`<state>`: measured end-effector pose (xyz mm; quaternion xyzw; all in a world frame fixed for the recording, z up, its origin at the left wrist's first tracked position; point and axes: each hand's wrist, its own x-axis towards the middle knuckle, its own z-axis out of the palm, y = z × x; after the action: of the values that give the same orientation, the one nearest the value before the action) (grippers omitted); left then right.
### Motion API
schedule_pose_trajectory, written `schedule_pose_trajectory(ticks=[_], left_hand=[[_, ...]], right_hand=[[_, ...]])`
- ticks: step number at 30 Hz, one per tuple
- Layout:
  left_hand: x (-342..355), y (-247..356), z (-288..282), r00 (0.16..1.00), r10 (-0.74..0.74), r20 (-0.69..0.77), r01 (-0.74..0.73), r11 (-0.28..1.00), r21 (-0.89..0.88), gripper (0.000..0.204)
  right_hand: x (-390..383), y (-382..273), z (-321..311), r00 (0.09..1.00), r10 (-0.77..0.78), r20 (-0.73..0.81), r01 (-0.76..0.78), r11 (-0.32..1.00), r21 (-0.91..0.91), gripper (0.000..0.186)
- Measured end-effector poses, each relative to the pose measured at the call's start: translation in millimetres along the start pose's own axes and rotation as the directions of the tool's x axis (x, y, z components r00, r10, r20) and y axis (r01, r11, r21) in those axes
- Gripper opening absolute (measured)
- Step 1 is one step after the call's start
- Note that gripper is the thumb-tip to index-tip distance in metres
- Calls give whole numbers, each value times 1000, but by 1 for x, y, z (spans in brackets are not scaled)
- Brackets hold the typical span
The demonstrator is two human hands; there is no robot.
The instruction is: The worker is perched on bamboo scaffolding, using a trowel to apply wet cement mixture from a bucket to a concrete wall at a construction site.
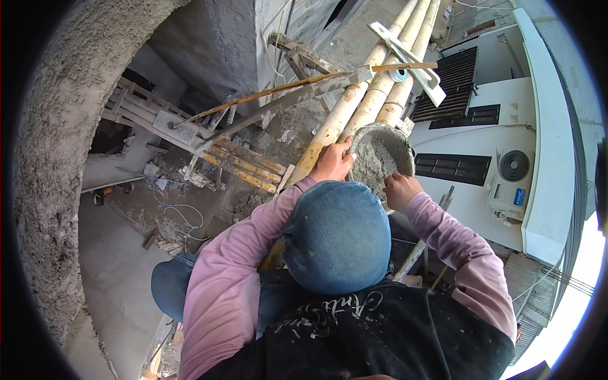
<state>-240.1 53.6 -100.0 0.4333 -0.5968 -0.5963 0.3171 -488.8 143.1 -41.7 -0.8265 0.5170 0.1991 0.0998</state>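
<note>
Left hand [334, 161] is curled around the left rim of a round bucket [401, 145]; the right hand [402, 191] lies at its near right side with the fingers bunched, though whether they pinch anything cannot be told. The bucket stands just beyond a denim-covered knee [335, 237], its mouth directed upward and the long axis of its visible oval running from near to far. It contains grey, rough-surfaced mortar [372, 166] (the inner wall shows at the far right, smeared with the same grey). Bamboo poles [373, 95] extend side by side beyond the bucket, from near left to far right. Across them lie a pale flat bar [405, 58] and a thin wooden strip [304, 82], the latter slanting down toward the left. At far left rises a rough cement wall [54, 158]; below it, a hose [183, 218] loops over a littered floor [142, 253]. At right, a white building [506, 136] bears dark slatted windows [453, 168] and an air-conditioning unit [512, 180].
</note>
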Motion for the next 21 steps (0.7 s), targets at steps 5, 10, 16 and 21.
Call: schedule_pose_trajectory(ticks=[5,10,16,21], left_hand=[[-2,-3,-32,993,-122,5,121,984,-133,47],[3,17,4,995,-42,90,43,999,-4,49],[-7,15,-16,998,-67,21,68,996,-56,50],[-6,21,-15,985,-148,89,152,987,-42,51]], right_hand=[[-22,-2,-119,962,222,159,-220,975,-26,22],[54,5,-79,959,231,163,-197,959,-203,8],[-7,-18,-100,989,-145,7,142,955,-261,21],[-4,45,-94,963,261,62,-244,948,-202,22]])
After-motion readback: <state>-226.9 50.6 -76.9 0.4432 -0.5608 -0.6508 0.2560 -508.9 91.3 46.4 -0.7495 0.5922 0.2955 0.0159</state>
